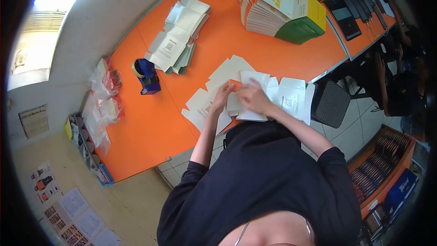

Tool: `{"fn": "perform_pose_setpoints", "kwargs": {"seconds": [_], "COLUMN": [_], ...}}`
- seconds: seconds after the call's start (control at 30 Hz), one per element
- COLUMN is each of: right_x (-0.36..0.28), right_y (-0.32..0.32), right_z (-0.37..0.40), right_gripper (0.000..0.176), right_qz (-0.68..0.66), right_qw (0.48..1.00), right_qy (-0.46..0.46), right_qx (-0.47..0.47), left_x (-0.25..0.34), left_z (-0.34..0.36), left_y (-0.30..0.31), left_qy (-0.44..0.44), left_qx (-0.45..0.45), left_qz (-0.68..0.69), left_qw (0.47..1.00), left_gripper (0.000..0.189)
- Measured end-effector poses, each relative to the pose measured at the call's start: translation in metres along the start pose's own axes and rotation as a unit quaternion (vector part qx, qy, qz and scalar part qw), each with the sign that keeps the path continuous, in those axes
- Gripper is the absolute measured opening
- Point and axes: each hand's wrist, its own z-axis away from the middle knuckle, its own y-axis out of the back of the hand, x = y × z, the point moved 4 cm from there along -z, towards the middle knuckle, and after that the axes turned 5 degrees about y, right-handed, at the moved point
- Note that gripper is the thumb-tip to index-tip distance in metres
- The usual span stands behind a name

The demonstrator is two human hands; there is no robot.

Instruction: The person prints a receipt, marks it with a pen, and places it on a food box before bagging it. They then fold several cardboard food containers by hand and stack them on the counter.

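My left hand point(221, 97) is at the table's front edge with its fingers closed on the edge of a white carton point(251, 112). A small orange patch shows by its fingertips, and I cannot make out whether it is tabletop or a separate piece. My right hand point(253, 98) lies over the same carton, its fingers smeared by motion. Under and left of my left hand is an unfolded carton blank point(196, 105) with a printed code. To the right, another opened carton point(292, 99) with a printed code reaches past the table edge.
A stack of flat cartons point(175, 34) lies farther back on the orange table point(136, 141). Left of it stands a blue tape dispenser point(148, 77). Several yellow and green cartons point(284, 11) stand at the back right. Plastic-wrapped packs point(102, 105) line the wall. A dark chair point(333, 102) is at right.
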Motion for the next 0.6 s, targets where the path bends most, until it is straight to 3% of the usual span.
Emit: {"fn": "perform_pose_setpoints", "kwargs": {"seconds": [0.07, 0.13, 0.17, 0.23, 0.37, 0.43, 0.47, 0.53, 0.6], "right_x": [0.024, 0.039, 0.047, 0.059, 0.033, 0.015, 0.012, -0.007, -0.013], "right_y": [0.025, 0.043, 0.051, 0.050, 0.046, 0.032, 0.024, 0.014, -0.006], "right_z": [-0.006, -0.013, -0.017, -0.023, -0.036, -0.027, -0.020, -0.005, 0.009], "right_gripper": [0.027, 0.029, 0.029, 0.031, 0.022, 0.012, 0.012, 0.006, 0.006], "right_qz": [0.093, 0.111, 0.112, 0.009, 0.042, 0.163, 0.163, 0.274, 0.326], "right_qw": [0.987, 0.976, 0.976, 0.984, 0.960, 0.985, 0.985, 0.958, 0.940], "right_qy": [-0.071, -0.166, -0.166, -0.166, -0.219, -0.032, -0.034, 0.079, 0.097], "right_qx": [0.109, 0.085, 0.086, -0.069, -0.169, -0.046, -0.047, 0.008, -0.005], "left_x": [-0.004, 0.004, 0.009, 0.007, -0.007, 0.003, 0.006, -0.003, 0.005], "left_z": [0.005, 0.017, 0.022, 0.026, 0.023, 0.028, 0.029, 0.019, 0.017], "left_y": [-0.003, -0.009, -0.010, -0.011, 0.005, 0.005, 0.006, 0.013, 0.012], "left_qy": [-0.027, -0.031, -0.038, -0.044, -0.035, -0.024, -0.015, -0.011, -0.010], "left_qx": [0.044, 0.059, 0.075, 0.085, 0.127, 0.129, 0.132, 0.137, 0.142], "left_qz": [0.054, 0.071, 0.087, 0.099, 0.066, 0.054, 0.045, 0.000, -0.048], "left_qw": [0.997, 0.995, 0.993, 0.990, 0.989, 0.990, 0.990, 0.990, 0.989], "left_gripper": [0.032, 0.033, 0.033, 0.033, 0.033, 0.032, 0.032, 0.033, 0.034]}}
